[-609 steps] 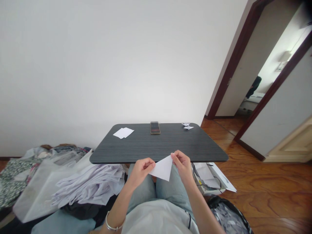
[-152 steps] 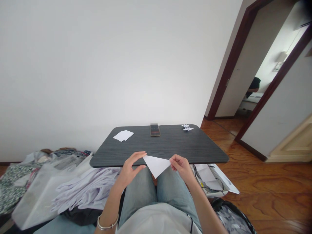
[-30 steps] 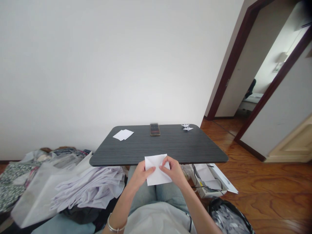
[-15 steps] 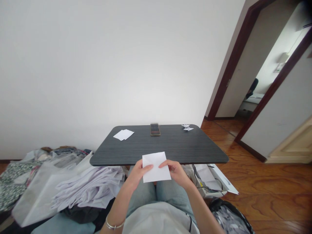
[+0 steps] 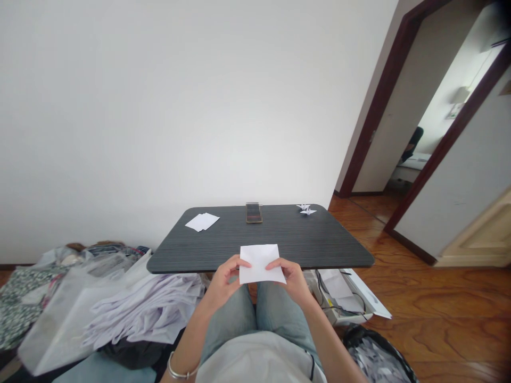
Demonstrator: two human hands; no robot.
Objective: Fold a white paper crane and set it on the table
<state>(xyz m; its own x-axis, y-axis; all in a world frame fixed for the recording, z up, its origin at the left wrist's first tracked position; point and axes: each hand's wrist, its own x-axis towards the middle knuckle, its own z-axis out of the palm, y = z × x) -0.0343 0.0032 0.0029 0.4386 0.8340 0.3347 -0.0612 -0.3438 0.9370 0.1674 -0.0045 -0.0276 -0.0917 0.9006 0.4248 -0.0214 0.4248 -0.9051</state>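
Beyond the paper (image 5: pixel 260 272) lie sheets (image 5: pixel 206 221), phone (image 5: pixel 254 213) and cranes (image 5: pixel 308 211)

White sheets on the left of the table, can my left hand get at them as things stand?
Probably yes: the left hand is holding the paper, so it would likely need to let go first, but nothing visible blocks its way over the table to the white sheets.
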